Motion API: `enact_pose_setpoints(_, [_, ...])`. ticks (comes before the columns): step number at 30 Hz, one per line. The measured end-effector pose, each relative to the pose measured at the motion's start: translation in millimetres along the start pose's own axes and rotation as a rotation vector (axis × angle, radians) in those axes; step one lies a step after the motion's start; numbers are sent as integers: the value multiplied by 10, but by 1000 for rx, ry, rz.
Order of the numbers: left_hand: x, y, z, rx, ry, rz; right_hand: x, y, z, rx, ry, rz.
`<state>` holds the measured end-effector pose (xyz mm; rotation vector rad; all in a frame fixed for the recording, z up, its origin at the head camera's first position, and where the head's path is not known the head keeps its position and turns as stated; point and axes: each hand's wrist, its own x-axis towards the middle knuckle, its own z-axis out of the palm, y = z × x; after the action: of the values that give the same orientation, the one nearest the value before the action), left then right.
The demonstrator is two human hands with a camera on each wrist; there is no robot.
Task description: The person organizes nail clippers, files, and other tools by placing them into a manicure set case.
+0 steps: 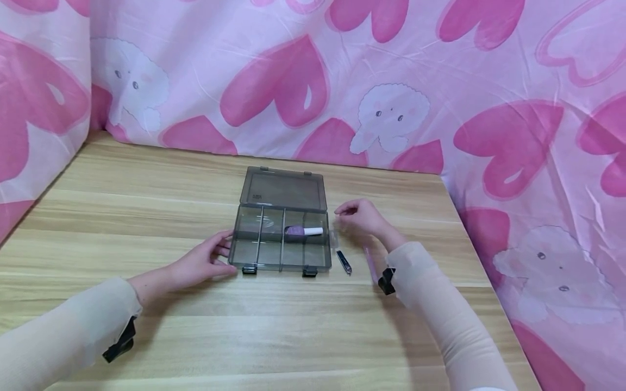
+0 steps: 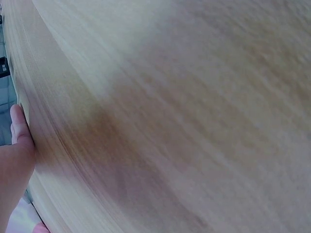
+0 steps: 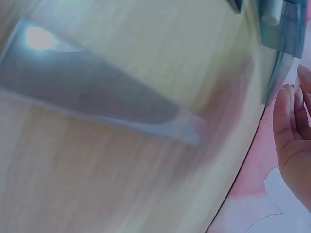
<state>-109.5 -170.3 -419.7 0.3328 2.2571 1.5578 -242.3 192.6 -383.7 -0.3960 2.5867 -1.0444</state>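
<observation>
A rectangular, see-through grey plastic box (image 1: 271,237) lies open at centre frame. My left hand (image 1: 200,263), thumb and fingers apart, touches its left edge. My right hand (image 1: 364,218) hovers just beside its right edge, fingertips close together; I cannot tell whether they pinch anything.

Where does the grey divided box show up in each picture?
Head: the box sits open near the middle.
Left wrist: only a sliver of the box, at the left edge.
Right wrist: only part of the box, at the upper right.
Shared landmark: the wooden tabletop.
</observation>
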Motion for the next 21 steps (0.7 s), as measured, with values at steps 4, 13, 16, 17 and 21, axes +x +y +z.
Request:
enact_pose_setpoints(4, [-1, -17, -2, -4, 0, -5, 11, -90, -8, 12, 9, -32])
enact_pose_setpoints(13, [-1, 1, -5, 10, 1, 2, 47, -317, 48, 47, -18, -60])
enact_pose_setpoints(16, [-9, 13, -4, 14, 2, 0, 59, -395, 95, 60, -37, -69])
enact_pose_setpoints(17, [-10, 13, -3, 14, 3, -2, 64, -419, 112, 57, -41, -76])
enact_pose_setpoints(21, [-16, 12, 4, 10, 5, 9, 75, -520, 183, 53, -56, -95])
